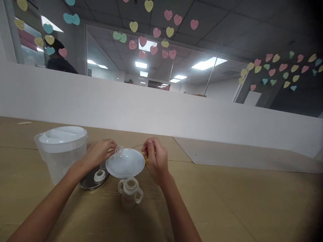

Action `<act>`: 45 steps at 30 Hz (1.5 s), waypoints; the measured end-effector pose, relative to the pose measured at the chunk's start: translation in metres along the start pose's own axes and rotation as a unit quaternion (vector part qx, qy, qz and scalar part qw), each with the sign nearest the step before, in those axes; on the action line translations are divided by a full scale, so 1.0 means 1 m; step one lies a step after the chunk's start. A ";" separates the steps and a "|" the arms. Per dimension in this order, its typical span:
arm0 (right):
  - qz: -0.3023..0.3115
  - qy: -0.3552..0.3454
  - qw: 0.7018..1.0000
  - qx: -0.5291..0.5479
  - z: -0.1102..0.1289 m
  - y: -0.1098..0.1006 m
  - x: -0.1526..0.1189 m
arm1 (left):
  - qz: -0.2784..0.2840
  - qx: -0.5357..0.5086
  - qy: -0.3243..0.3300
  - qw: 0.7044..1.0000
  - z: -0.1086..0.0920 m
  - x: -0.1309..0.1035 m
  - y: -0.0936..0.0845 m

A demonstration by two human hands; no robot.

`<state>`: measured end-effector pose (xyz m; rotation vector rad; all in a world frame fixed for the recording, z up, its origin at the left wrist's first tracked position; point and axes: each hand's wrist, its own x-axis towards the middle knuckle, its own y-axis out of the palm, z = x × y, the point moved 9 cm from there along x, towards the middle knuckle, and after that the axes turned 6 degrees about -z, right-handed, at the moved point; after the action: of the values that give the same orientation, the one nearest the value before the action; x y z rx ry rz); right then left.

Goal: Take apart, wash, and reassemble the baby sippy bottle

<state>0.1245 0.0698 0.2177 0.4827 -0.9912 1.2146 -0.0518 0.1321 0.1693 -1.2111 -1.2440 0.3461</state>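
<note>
My left hand (102, 152) pinches a small clear round piece (119, 151) above the left rim of a white bowl (125, 163). At the bowl's right, my right hand (155, 158) is closed on a thin wire-like stick (137, 146), whose far end reaches over the bowl. Something yellow (145, 159) shows partly behind my right fingers. A two-handled bottle (130, 194) stands open in front of the bowl. On a dark round tray (92, 181) beside my left forearm lies a white ring-shaped cap (99, 175), with another clear piece partly hidden behind it.
A large translucent pitcher (63, 151) with a white lid stands at the left, partly behind my left forearm. A low white wall (151, 111) runs along the table's back, with glass and heart-shaped notes above. A person (60, 62) is beyond the glass.
</note>
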 end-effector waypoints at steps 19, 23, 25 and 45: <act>-0.131 -0.265 0.955 -0.020 0.060 -0.019 -0.032 | -0.015 -0.176 0.005 0.984 -0.019 -0.001 -0.007; -0.133 -0.239 0.962 -0.028 0.053 -0.023 -0.030 | -0.030 -0.191 0.002 0.981 -0.019 -0.003 -0.012; -0.140 -0.238 0.961 -0.021 0.051 -0.026 -0.029 | -0.037 -0.196 0.002 0.980 -0.020 -0.003 -0.015; -0.138 -0.256 0.956 0.030 0.045 -0.035 -0.025 | -0.057 -0.205 0.010 0.977 -0.023 -0.003 -0.021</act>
<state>0.1401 0.0099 0.2263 0.9838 -1.2742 0.8836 -0.0418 0.1096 0.1889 -1.4784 -1.4036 -0.0123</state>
